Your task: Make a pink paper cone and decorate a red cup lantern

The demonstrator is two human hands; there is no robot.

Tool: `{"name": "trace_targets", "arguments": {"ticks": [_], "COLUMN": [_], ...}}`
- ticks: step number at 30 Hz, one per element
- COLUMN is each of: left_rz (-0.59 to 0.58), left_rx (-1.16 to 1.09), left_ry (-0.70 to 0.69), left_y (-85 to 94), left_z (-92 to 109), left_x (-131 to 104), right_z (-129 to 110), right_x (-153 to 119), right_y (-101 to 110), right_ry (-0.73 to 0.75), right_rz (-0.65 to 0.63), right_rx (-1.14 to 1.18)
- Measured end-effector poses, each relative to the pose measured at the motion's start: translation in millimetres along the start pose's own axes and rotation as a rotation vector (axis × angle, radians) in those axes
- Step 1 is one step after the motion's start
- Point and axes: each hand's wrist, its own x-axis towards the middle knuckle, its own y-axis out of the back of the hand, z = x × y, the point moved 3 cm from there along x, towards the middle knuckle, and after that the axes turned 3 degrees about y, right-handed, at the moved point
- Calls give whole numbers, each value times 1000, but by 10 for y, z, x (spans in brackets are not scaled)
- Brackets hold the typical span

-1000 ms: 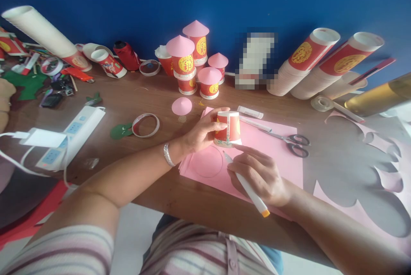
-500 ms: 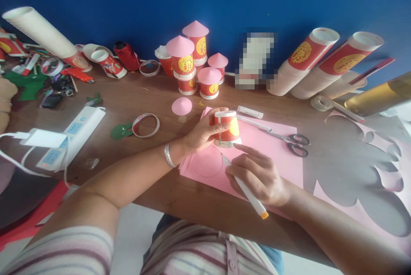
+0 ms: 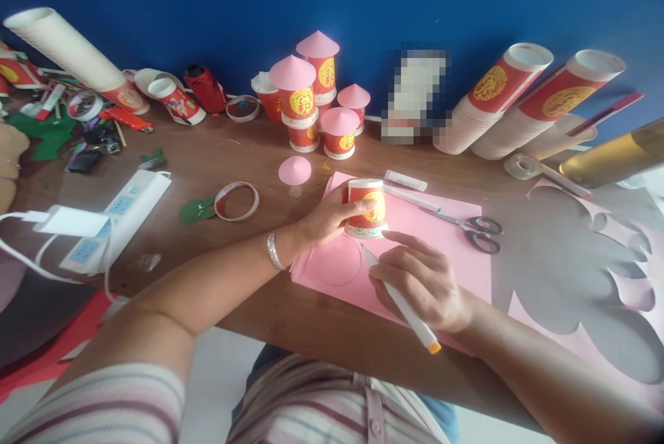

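Note:
My left hand is closed around a red paper cup with a yellow emblem and a drawn green pattern along its lower rim. The cup is held upside down over the pink paper. My right hand grips a white marker with an orange end; its tip points at the paper, and the index finger reaches to the cup's rim. A drawn circle shows on the paper below the cup. Scissors and a white pen lie on the sheet.
Behind stand cup towers with pink cone roofs, and a loose pink cone lies nearer. Tall cup stacks lean at the right. A power strip and a paper ring are at the left; paper scraps lie right.
The cup has turned slightly in my left hand, bringing the yellow emblem more into view. My right hand with the marker has shifted a little to the right.

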Motion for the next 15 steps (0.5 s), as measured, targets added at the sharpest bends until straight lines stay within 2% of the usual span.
{"name": "trace_targets", "arguments": {"ticks": [5, 15], "left_rz": [5, 4], "left_rx": [5, 44], "left_ry": [9, 3], "left_y": [4, -5], "left_z": [-1, 11], "left_x": [0, -11], "right_z": [75, 101], "right_x": [-15, -1], "right_y": [22, 18], "right_ry": [-79, -108], "right_rz": [13, -10], "right_rx": [-62, -82]}}
